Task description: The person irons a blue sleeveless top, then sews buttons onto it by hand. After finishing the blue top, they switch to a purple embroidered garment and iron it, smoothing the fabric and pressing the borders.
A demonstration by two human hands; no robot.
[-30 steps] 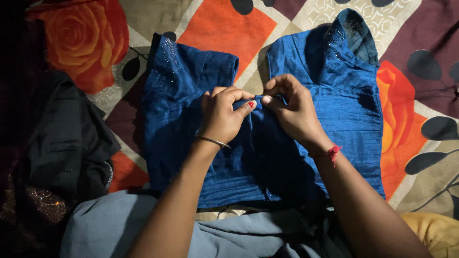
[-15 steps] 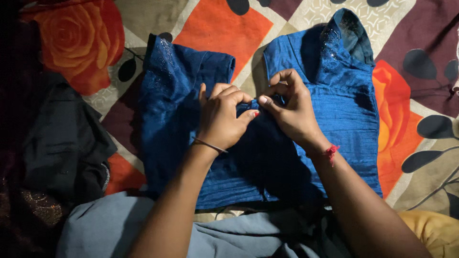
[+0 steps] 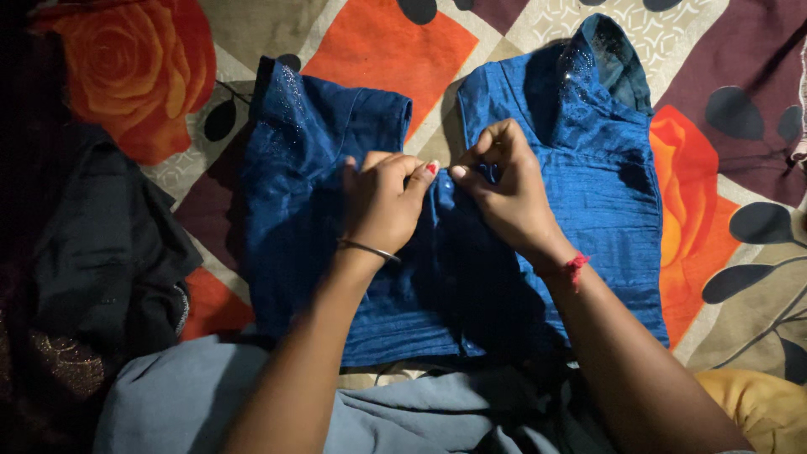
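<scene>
Where the bedsheet (image 3: 395, 50) with its orange squares and large orange roses is spread out, a blue blouse (image 3: 605, 193) is laid flat on it, near the middle of the view. The blouse is seen with its two short sleeves pointing away from the person, and small shiny dots are sewn on the shoulders. To the left of the blouse, a heap of dark cloth (image 3: 109, 252) is placed, touching the sheet and partly lost in shadow. At the bottom, a grey-blue fabric (image 3: 202, 403) is seen over the person's lap, and the lower edge of the blouse is just beside it. A yellow cushion (image 3: 756, 408) is visible in the bottom right corner. The left hand (image 3: 378, 206) is closed, and the blue cloth at the centre opening is pinched between thumb and fingers. The right hand (image 3: 504, 193) is closed in the same way, pinching the opposite edge, so both hands are almost touching. A thin metal bangle (image 3: 370, 250) is worn on the left wrist, and a red thread (image 3: 576, 266) is tied on the right wrist.
</scene>
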